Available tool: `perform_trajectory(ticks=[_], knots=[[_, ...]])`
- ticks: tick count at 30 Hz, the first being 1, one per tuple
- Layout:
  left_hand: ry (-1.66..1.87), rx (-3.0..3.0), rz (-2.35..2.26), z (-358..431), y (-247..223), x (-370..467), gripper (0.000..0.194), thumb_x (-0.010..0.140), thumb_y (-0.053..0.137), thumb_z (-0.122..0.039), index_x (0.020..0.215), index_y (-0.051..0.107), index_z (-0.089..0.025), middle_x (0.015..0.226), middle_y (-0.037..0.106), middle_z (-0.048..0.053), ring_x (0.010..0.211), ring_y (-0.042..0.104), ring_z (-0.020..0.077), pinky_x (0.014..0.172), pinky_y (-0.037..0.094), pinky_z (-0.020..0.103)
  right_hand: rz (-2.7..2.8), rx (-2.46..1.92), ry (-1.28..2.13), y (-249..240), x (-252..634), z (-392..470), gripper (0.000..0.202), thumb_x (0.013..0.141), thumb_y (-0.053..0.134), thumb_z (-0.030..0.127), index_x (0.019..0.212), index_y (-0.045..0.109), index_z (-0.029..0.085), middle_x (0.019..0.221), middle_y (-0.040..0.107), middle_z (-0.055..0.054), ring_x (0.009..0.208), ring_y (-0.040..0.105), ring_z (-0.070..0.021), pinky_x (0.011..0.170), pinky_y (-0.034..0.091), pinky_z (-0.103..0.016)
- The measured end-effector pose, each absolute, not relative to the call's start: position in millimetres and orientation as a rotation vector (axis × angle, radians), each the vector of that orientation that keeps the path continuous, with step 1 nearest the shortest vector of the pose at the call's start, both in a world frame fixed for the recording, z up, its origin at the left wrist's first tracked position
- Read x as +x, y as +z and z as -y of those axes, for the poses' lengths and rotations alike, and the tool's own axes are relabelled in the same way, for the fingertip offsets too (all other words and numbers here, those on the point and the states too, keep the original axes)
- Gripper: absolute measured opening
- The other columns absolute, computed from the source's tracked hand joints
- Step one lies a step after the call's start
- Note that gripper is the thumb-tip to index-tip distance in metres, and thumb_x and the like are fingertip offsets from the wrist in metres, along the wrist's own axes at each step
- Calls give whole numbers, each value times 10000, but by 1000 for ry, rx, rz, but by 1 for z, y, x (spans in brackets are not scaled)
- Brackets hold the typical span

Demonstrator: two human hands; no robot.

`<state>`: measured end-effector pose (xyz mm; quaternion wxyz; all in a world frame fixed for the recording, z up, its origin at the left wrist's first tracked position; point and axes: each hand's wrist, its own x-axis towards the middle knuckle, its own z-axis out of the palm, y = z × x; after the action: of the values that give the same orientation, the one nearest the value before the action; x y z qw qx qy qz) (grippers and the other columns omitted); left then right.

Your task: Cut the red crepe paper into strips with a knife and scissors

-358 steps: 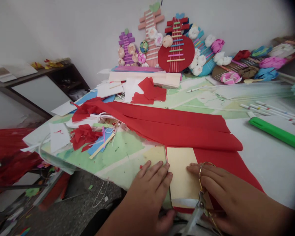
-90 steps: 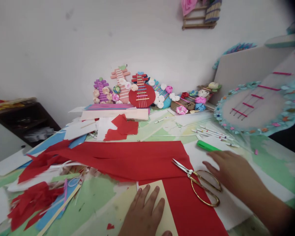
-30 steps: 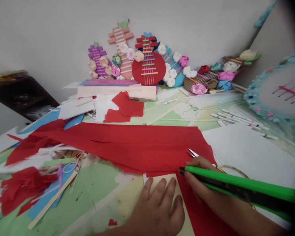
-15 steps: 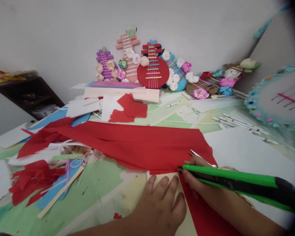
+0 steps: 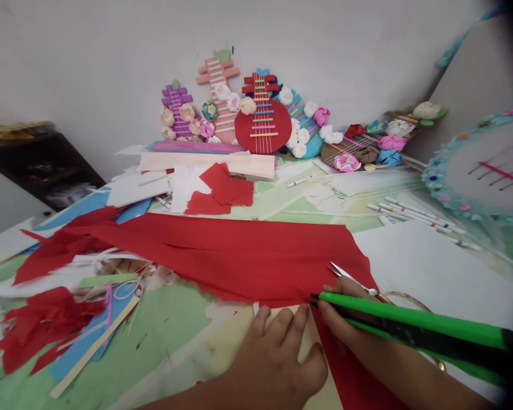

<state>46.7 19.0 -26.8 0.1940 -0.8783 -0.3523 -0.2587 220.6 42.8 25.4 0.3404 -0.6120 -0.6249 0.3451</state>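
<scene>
My left hand (image 5: 277,356) lies flat, fingers spread, on a cream card (image 5: 320,370) at the bottom centre. Closed around a green and black cutter (image 5: 410,319), my right hand (image 5: 353,324) rests just to the right, with the cutter's dark tip near the card's upper right corner. Red paper (image 5: 248,256) stretches across the middle and runs down beside the card's right edge. Scissors (image 5: 354,277) with gold handles lie on the red paper, partly hidden behind my right hand and the cutter.
Scraps of red paper (image 5: 47,324), blue strips and a cream stick (image 5: 96,347) lie at the left. Decorated paper instruments (image 5: 263,128) lean on the wall at the back. White pens (image 5: 423,213) and a white sheet (image 5: 427,256) are on the right.
The view has shifted slightly, so the scraps at the left appear farther left. Both hands keep nearly the same places, the cutter still in my right hand.
</scene>
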Motion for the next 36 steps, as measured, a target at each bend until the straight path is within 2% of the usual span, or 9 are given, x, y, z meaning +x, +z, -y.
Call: perform_trajectory(ticks=[6,12,15,18,23,27,31,36], knots=[[-609,-2563,1004,-18,-30,41,186,785,494,-304,962,543,-281,1142,572,85,926,494,261,849,284,442,1732,-1596,848,19,220,-44,95,681,585,374,691,606,282,626,634,12,560,572,-171,500,442,-272],[-585,-2589,989,-18,-29,39,250,769,498,-353,1007,539,-288,1158,561,90,954,470,264,860,261,441,1783,-1580,775,8,222,-46,84,678,596,359,683,592,275,606,616,18,531,555,-154,505,438,-262],[-570,-2584,979,-19,-28,38,259,775,495,-376,1013,545,-287,1152,567,86,954,473,261,864,260,436,1857,-1583,727,10,218,-49,114,718,553,358,655,548,263,560,578,30,497,534,-143,500,427,-260],[-550,-2567,952,-20,-29,37,264,779,498,-391,1015,552,-287,1154,569,81,948,483,263,862,267,435,1907,-1590,686,14,211,-53,152,769,482,318,638,462,242,570,548,40,518,533,-133,565,435,-268],[-562,-2532,896,-21,-31,36,262,789,486,-397,1015,552,-282,1134,586,86,936,497,261,848,281,419,1660,-1723,981,21,202,-56,171,775,450,317,630,404,237,460,490,69,433,495,-132,494,406,-266],[-560,-2515,856,-22,-31,34,236,803,475,-340,1021,540,-277,1135,589,88,943,498,257,844,276,411,1564,-1748,952,26,201,-52,166,760,462,307,622,415,229,512,490,60,532,534,-144,524,406,-261],[-599,-2520,817,-25,-30,33,215,817,449,-326,1000,544,-267,1124,597,85,924,501,251,836,272,410,1642,-1607,834,24,203,-52,59,770,441,244,716,462,232,660,540,46,676,560,-146,646,428,-269],[-718,-2498,793,-28,-30,36,170,832,434,-247,938,565,-271,1070,627,54,868,511,233,822,272,399,1741,-1497,779,17,203,-54,99,776,415,203,685,447,227,690,545,26,697,557,-145,667,440,-263]])
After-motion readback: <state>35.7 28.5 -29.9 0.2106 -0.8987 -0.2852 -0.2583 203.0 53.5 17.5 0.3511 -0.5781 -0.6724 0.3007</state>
